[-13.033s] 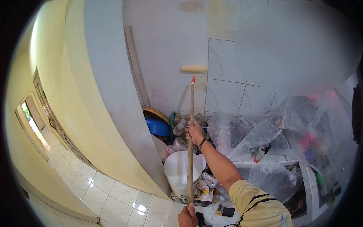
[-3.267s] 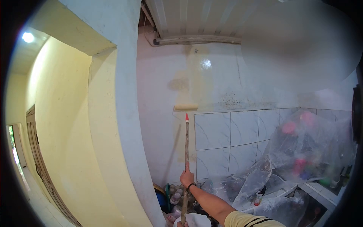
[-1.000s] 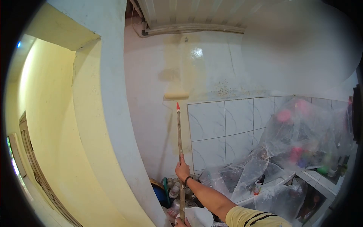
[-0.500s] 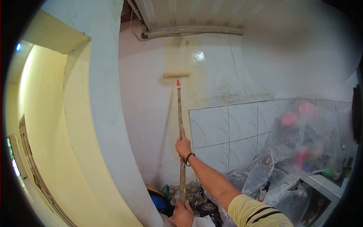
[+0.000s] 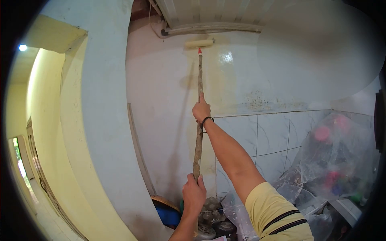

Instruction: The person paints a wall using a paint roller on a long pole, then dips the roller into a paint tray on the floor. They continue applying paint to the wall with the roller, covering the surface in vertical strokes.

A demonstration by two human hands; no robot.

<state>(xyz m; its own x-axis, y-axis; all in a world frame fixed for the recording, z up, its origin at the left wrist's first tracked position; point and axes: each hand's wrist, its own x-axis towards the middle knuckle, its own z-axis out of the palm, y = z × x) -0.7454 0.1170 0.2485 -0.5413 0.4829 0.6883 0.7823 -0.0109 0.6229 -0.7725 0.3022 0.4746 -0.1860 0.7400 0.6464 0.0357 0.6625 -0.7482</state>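
A paint roller (image 5: 200,43) with a pale yellow sleeve presses against the white wall near its top. Its red handle end joins a long wooden pole (image 5: 198,146), which runs down nearly upright. Higher up, my right hand (image 5: 201,111), with a black band at the wrist, is closed round the pole, thumb or finger pointing up along it. Lower down, my left hand (image 5: 194,193) is wrapped round the pole's bottom part. A strip of wet yellowish paint (image 5: 226,76) shows on the wall right of the pole.
White marbled tiles (image 5: 273,134) cover the lower wall. Clear plastic sheeting (image 5: 317,152) drapes over goods at the right. Below stand a blue item (image 5: 169,215) and several glasses (image 5: 211,205). A wall corner (image 5: 106,120) is close at left; a pipe (image 5: 213,29) runs above.
The roller has gone up the wall, from mid-height to just below the pipe. Both hands have risen with the pole, and the view has shifted slightly.
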